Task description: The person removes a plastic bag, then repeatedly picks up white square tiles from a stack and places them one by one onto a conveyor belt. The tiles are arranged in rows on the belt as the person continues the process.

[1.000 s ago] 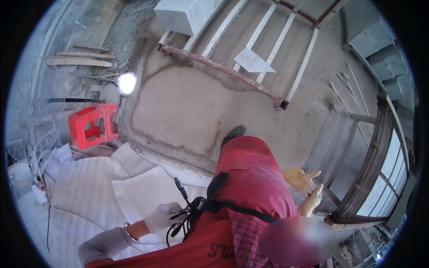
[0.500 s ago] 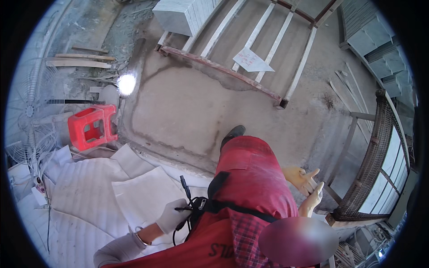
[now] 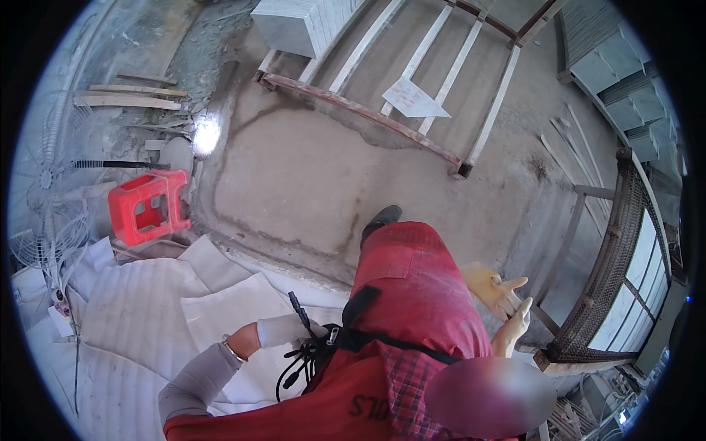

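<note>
My left hand (image 3: 283,331), in a pale glove, is at my waist, against a bundle of black cables (image 3: 298,358) with a plug standing up. Its fingers are hidden behind the cables and belt. A black belt (image 3: 401,348) crosses my red apron (image 3: 415,287). Past the apron's right edge, my right hand (image 3: 512,328), in a cream glove, has a finger stretched out. Close beside it, a yellower glove shape (image 3: 487,287) with spread fingers comes from behind the apron. I cannot tell whether a hand fills it or whether the two touch.
Ahead stands a low metal rack (image 3: 368,114) bearing a stone block (image 3: 294,28) and a pale offcut (image 3: 414,98). At left are a red stool (image 3: 151,206), a fan (image 3: 45,176) and white sheets (image 3: 132,309). A woven-edged frame (image 3: 599,279) is at right.
My left hand has moved right, farther in behind the cables and belt, so its fingers no longer show. The cable bundle has shifted slightly. The glove shapes at right look almost unchanged.
</note>
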The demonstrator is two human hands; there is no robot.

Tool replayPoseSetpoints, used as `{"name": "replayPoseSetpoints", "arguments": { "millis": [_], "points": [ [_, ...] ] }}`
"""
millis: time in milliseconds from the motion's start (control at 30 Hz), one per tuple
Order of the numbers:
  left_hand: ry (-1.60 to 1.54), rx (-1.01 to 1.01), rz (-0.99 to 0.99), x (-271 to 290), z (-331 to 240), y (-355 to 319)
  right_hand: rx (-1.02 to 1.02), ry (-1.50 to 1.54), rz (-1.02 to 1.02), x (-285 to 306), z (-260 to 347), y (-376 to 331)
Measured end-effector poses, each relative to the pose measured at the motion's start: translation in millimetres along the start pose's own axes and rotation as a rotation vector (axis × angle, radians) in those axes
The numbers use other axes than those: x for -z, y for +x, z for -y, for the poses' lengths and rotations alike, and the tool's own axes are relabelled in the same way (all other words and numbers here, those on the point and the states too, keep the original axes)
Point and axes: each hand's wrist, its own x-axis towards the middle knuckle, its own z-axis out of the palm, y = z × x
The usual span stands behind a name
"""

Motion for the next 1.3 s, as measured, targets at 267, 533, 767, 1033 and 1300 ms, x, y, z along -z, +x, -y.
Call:
{"name": "replayPoseSetpoints", "arguments": {
  "millis": [267, 533, 767, 1033, 1300],
  "points": [
    [-0.077, 0.011, -0.229, -1.8, -26.4, 2.9, 0.002, 0.026, -0.018, 15.3, -23.9, 8.6],
    [0.07, -0.122, -0.293, 21.3, 7.4, 26.7, -0.008, -0.004, -0.023, 4.3, 7.2, -10.7],
    [-0.277, -0.205, 0.049, 45.5, -15.4, 4.6, 0.007, -0.019, -0.013, 11.9, 10.2, -12.2],
    [-0.178, 0.004, 0.028, 39.8, -31.3, -3.4, -0.019, -0.041, 0.03, 2.1, 22.0, -24.9],
    [0.063, -0.303, 0.044, 18.9, -14.7, 4.5, -0.055, -0.013, 0.004, -16.2, 28.3, -36.5]
  ]
}}
